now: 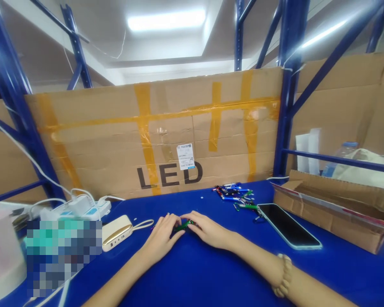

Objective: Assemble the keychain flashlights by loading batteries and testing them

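Observation:
Both hands meet near the middle of the blue table, around a small shiny green metal stick (183,225). My left hand (163,234) pinches its left end between thumb and fingers. The thumb and fingertips of my right hand (209,230) close on its right end. The fingers hide much of the stick, so its exact kind does not show. Beyond my right hand lies a pile of similar small metal sticks (232,192) in blue, red, green and black, some with clip-like ends. Something small and purple shows beside my left fingers.
A phone (289,225) and a long open cardboard box (333,209) lie to the right. At left are a cream power bank (117,232), a power strip (83,209) with cables and a pinkish-white container (3,256). A taped cardboard sheet (115,149) walls off the back.

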Motion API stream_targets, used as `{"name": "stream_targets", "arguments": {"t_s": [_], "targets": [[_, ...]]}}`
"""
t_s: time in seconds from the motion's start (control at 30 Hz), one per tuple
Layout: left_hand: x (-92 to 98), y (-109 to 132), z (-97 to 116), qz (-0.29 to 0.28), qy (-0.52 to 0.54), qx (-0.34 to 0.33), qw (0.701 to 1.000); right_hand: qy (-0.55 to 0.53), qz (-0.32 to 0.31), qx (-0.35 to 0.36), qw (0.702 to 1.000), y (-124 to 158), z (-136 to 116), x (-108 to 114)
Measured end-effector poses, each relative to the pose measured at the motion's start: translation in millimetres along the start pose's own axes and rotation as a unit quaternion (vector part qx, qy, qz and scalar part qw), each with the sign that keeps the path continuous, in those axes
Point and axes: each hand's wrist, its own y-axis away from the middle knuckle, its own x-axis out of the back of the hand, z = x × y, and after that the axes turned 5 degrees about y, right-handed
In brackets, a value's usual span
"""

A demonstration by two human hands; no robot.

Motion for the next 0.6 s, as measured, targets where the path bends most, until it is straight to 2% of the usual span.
{"name": "stream_targets", "arguments": {"t_s": [0.1,0.2,0.27,0.33,0.47,0.53,0.6], "targets": [[-4.1,0,-5,-0.002,-0.007,0.006,1.000,0.012,0.010,0.007,1.000,0,2,-3],[-5.4,-1,-7,0.005,-0.025,0.000,1.000,0.101,0.017,-0.014,0.995,-1,1,2],[-2.7,-2,-8,0.019,-0.048,-0.004,0.999,0.208,0.010,-0.083,0.975,-1,2,13],[2.7,-2,-10,0.029,-0.078,-0.006,0.997,0.305,-0.015,-0.213,0.928,0,7,30],[15.6,-3,-15,0.037,-0.126,0.002,0.991,0.344,0.018,-0.378,0.860,10,28,65],[19.3,-2,-18,0.044,-0.134,0.008,0.990,0.343,0.027,-0.432,0.834,15,38,76],[19.2,-1,-21,0.047,-0.143,0.013,0.989,0.336,0.031,-0.462,0.820,19,45,81]]}}
